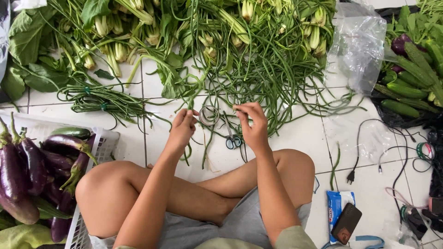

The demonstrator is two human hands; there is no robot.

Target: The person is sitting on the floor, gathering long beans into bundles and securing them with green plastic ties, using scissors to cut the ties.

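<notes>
- Nearest the camera, bare crossed legs [203,193] in grey shorts fill the lower middle; both forearms reach out over the knees.
- At the left knee stands a white slatted basket [102,147] of purple eggplants [34,170].
- By the right leg lie a dark phone [347,222] on a small blue-and-white packet, a black plug cable [356,157] and a tangle of thin wires.
- The left hand [182,129] is closed around a few long beans [187,154], which hang down from the fist toward the tile.
- The right hand [251,125] has thumb and forefinger pinched together; whether a strip of tape lies between them I cannot tell.
- Between the hands a roll of clear tape [209,115] rests on the floor, with blue-handled scissors [233,138] just beside it.
- Beyond, a loose heap of long beans [272,64] sprawls across the tiles, a tied bundle [99,99] to its left.
- Farthest, leafy greens [120,37] line the top edge; a clear plastic bag [360,44] and cucumbers [406,90] lie at the right.
</notes>
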